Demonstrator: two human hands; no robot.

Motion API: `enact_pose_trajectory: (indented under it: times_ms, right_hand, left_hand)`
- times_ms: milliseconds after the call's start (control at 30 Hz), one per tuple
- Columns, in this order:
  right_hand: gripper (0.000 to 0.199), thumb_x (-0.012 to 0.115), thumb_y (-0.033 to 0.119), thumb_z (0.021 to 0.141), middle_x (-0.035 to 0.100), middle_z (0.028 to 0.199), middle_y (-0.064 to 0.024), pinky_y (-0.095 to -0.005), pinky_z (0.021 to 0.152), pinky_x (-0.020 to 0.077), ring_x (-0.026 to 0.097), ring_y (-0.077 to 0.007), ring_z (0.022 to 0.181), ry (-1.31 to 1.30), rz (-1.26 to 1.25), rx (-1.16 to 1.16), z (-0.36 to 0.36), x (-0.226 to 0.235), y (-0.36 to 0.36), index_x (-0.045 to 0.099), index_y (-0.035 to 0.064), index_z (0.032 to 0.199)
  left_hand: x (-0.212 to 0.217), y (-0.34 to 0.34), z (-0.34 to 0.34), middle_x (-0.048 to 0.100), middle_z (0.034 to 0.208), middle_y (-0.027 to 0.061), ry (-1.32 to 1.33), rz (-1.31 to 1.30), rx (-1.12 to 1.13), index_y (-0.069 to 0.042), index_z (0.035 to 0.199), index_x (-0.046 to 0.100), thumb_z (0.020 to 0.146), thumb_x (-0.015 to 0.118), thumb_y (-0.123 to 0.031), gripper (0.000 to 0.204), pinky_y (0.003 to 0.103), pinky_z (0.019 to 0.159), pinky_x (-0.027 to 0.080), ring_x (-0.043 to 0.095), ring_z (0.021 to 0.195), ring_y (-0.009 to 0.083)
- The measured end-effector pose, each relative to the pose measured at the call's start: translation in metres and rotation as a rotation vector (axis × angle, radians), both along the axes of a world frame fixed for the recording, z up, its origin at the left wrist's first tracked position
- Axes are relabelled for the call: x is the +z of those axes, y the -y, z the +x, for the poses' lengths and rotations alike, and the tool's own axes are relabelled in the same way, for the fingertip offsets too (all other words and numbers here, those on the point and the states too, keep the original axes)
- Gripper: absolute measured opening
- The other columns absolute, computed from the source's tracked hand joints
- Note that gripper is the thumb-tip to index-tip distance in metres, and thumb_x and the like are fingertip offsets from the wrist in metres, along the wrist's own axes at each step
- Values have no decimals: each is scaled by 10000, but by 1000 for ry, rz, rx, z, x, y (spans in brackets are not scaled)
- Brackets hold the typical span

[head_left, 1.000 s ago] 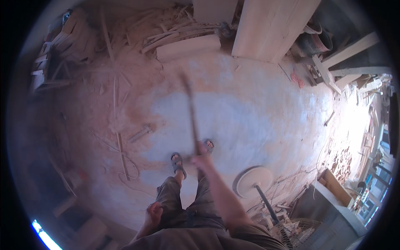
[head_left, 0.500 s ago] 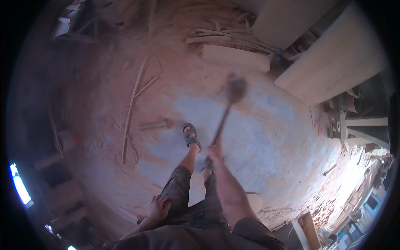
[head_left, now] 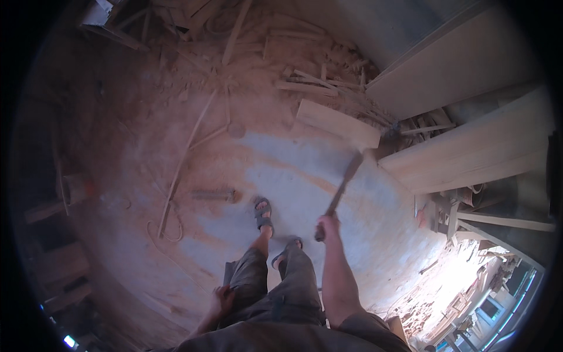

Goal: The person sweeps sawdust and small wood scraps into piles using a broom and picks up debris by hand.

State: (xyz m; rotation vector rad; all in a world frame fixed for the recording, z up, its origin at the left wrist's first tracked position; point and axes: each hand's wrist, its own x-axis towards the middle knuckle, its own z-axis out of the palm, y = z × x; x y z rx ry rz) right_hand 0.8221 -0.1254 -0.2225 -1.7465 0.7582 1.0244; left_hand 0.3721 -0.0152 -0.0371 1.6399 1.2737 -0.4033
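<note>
My right hand (head_left: pixel 328 227) is closed around the lower end of a dark stick-like tool (head_left: pixel 340 196). The tool slants away to the upper right and broadens into a blurred, brush-like end above the dusty floor (head_left: pixel 287 161). That far end is close to a pale wooden block (head_left: pixel 338 123). Against my left thigh rests my left hand (head_left: pixel 221 301), its fingers loosely bent and partly in shade, with no object visible in them. Both my feet, in dark sandals (head_left: pixel 263 213), stand on the floor below.
Long thin wood strips (head_left: pixel 187 158) and a short dark bar-like piece (head_left: pixel 214 195) lie to the left. Scrap wood (head_left: pixel 319 82) is heaped at the back. Large pale boards (head_left: pixel 469 146) lean at the right. Wood chips (head_left: pixel 419 293) cover the bright ground at lower right.
My right hand has moved right and slightly down, and the tool's far end has swung right and down. My view has turned a little; my right foot now shows further forward.
</note>
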Motion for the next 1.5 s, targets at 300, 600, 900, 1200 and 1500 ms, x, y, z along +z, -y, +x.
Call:
enact_pose_trajectory:
  times_ms: [300, 600, 900, 1200, 1500]
  right_hand:
    - [986, 715, 70, 615, 698, 976, -147, -355, 771, 550, 682, -283, 836, 74, 188, 838, -75, 2, -172, 366, 115, 1536]
    - [1001, 681, -5, 681, 678, 930, -123, -303, 619, 529, 642, -172, 682, -165, 334, 745, 123, 136, -61, 274, 131, 1585]
    - [1052, 740, -32, 687, 657, 738, -84, -343, 561, 541, 640, -148, 618, -408, -66, 420, 117, 147, 93, 234, 139, 1593]
    - [1052, 717, -50, 641, 678, 1079, -107, -313, 708, 545, 656, -174, 852, -585, -271, -29, -11, 84, 106, 273, 97, 1583]
    - [1057, 719, -47, 633, 667, 1113, -102, -312, 704, 545, 652, -179, 864, -547, -266, -225, -83, 105, 84, 273, 89, 1582]
  left_hand:
    - [31, -78, 92, 694, 1049, 222, -108, -93, 62, 59, 1198, 632, 847, 665, -182, 427, 417, 856, 534, 678, 950, 324]
    - [-65, -206, 243, 657, 1139, 202, -79, 179, -81, 51, 1216, 588, 784, 731, -178, 509, 433, 908, 516, 631, 1059, 341]
    - [-273, -304, 582, 398, 1499, 218, -173, 274, -715, -101, 1503, 378, 717, 815, -280, 916, 490, 1129, 353, 356, 1394, 397]
    - [-464, -249, 770, 200, 1550, 303, 13, 484, -1232, -124, 1552, 246, 671, 844, -160, 1065, 563, 1200, 190, 170, 1456, 506]
    - [-461, -259, 767, 335, 1444, 313, -33, 681, -1412, -168, 1550, 245, 673, 799, -192, 1039, 584, 1146, 251, 333, 1356, 495]
